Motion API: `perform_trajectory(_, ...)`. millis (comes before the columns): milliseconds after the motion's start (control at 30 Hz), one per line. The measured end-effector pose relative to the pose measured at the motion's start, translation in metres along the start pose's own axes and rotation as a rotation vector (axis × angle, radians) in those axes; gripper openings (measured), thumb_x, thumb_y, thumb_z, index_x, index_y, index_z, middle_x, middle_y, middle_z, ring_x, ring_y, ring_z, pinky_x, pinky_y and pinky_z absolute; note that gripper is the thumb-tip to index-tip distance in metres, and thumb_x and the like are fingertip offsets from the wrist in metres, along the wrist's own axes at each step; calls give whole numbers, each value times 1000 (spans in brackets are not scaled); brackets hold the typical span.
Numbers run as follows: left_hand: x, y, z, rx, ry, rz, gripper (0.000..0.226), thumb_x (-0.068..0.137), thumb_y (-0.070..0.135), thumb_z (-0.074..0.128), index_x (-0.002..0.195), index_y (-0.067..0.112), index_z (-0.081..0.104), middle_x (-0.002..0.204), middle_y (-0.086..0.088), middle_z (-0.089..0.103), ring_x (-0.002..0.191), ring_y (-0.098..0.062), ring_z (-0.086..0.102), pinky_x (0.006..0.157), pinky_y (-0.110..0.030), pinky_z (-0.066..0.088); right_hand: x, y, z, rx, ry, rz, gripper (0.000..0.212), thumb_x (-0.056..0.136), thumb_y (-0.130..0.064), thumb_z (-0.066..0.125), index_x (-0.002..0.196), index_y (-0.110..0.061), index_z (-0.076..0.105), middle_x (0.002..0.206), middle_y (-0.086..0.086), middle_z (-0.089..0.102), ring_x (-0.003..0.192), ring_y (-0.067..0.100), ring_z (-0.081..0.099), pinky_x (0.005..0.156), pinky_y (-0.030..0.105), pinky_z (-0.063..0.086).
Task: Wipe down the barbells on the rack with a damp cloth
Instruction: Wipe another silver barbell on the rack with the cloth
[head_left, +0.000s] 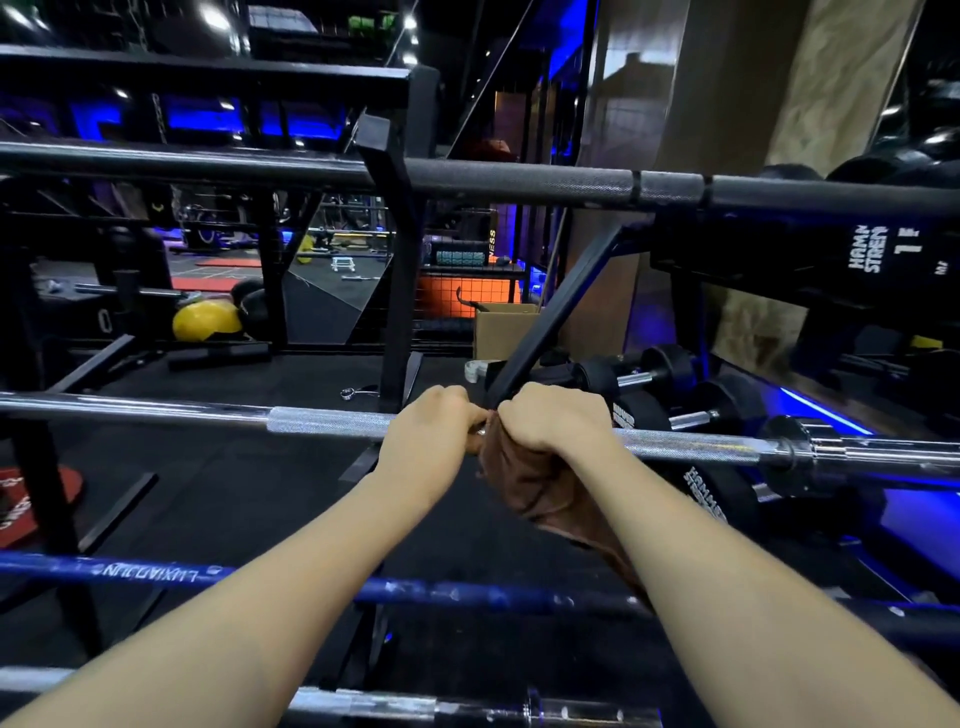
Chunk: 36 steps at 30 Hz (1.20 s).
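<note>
Nearest the camera, a silver bar (415, 706) crosses the bottom edge under both forearms. Just beyond it lies a blue barbell (467, 592), its paint scuffed and white lettering on its left part; the forearms pass over it.

Further out, both hands meet on the chrome barbell (322, 421), a shiny round shaft with a rough knurled band to the left of the hands and another to the right. The left hand (426, 431) curls over the shaft, knuckles up, fingers closed around it. The right hand (556, 421), touching the left, grips a brown cloth (524, 483) bunched against the bar; the soft, creased fabric hangs down below the wrist and trails back under the right forearm toward the blue barbell.

A slanted black rack strut (550, 322) rises right behind the hands, and a black upright (397, 291) stands just left of it. To the right, black dumbbells (654, 374) lie behind the chrome bar.

Higher and farther, a matte black barbell (519, 182) with fine knurling spans the whole view. Beyond it sit a cardboard box (504, 327), a yellow ball (205, 319) and dim blue-lit gym floor.
</note>
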<state>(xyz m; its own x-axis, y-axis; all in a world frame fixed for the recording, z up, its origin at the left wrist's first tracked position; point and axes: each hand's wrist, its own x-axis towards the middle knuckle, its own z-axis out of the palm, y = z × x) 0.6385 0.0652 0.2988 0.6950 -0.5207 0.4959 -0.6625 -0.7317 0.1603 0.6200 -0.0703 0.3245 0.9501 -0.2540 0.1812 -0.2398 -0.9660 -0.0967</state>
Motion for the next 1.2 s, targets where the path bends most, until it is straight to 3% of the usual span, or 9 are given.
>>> perform_trajectory(100, 4, 0, 1, -9, -27, -48, 18, 87, 29, 64, 98, 16, 68, 91, -3, 51, 98, -22, 51, 67, -30, 36, -32, 23, 35, -237, 510, -126, 35, 95, -39, 34, 94, -22, 65, 91, 8, 63, 85, 31, 61, 76, 39, 38)
perform_trajectory(167, 4, 0, 4, -31, -16, -86, 19, 86, 28, 65, 98, 14, 67, 92, -2, 51, 98, -23, 52, 66, -29, 32, -45, 38, 53, -220, 657, -142, 36, 93, -44, 35, 95, -25, 66, 91, 6, 61, 85, 29, 59, 87, 40, 35)
perform_trajectory(267, 3, 3, 7, -13, -2, -69, 20, 88, 28, 63, 102, 13, 65, 96, -2, 53, 99, -21, 51, 67, -27, 31, -41, 34, 47, -251, 605, -72, 41, 95, -44, 34, 89, -23, 69, 88, 7, 62, 84, 30, 58, 84, 41, 37)
perform_trajectory(433, 4, 0, 5, -16, -19, -66, 17, 86, 26, 65, 98, 15, 68, 95, -3, 54, 97, -24, 53, 71, -31, 41, -12, 16, 4, 42, 82, 97, 46, 98, -37, 25, 116, -17, 62, 126, 10, 61, 113, 32, 55, 93, 42, 33)
perform_trajectory(633, 4, -1, 0, -36, -46, -65, 23, 85, 25, 67, 106, 14, 68, 98, -4, 55, 100, -23, 51, 78, -33, 42, -52, 43, 54, -184, 676, -132, 39, 93, -39, 35, 94, -20, 70, 99, 8, 64, 93, 30, 60, 93, 42, 35)
perform_trajectory(767, 5, 0, 4, -1, -38, -65, 18, 87, 25, 64, 102, 16, 68, 97, -1, 53, 99, -20, 50, 68, -28, 34, -35, 41, 43, -216, 670, -76, 37, 94, -34, 38, 80, -18, 68, 82, 6, 65, 79, 31, 63, 80, 42, 42)
perform_trajectory(933, 7, 2, 3, 16, -44, -49, 11, 87, 21, 64, 89, 10, 65, 96, -4, 54, 98, -21, 53, 71, -29, 40, -14, 35, 13, 7, 230, -42, 44, 100, -27, 25, 141, -37, 36, 122, 5, 62, 107, 31, 58, 87, 41, 36)
perform_trajectory(1067, 4, 1, 0, 2, -47, -28, 23, 88, 24, 63, 103, 8, 67, 103, -6, 56, 103, -22, 50, 83, -34, 43, -47, 55, 45, -230, 573, -251, 42, 95, -42, 31, 128, -32, 56, 110, -1, 63, 99, 27, 59, 86, 42, 40)
perform_trajectory(1200, 2, 2, 2, 60, -17, -7, 20, 91, 26, 60, 102, 10, 66, 101, -2, 55, 101, -19, 49, 76, -30, 41, -43, 53, 47, -278, 605, -186, 41, 93, -50, 31, 102, -28, 65, 93, 1, 63, 86, 29, 59, 81, 44, 41)
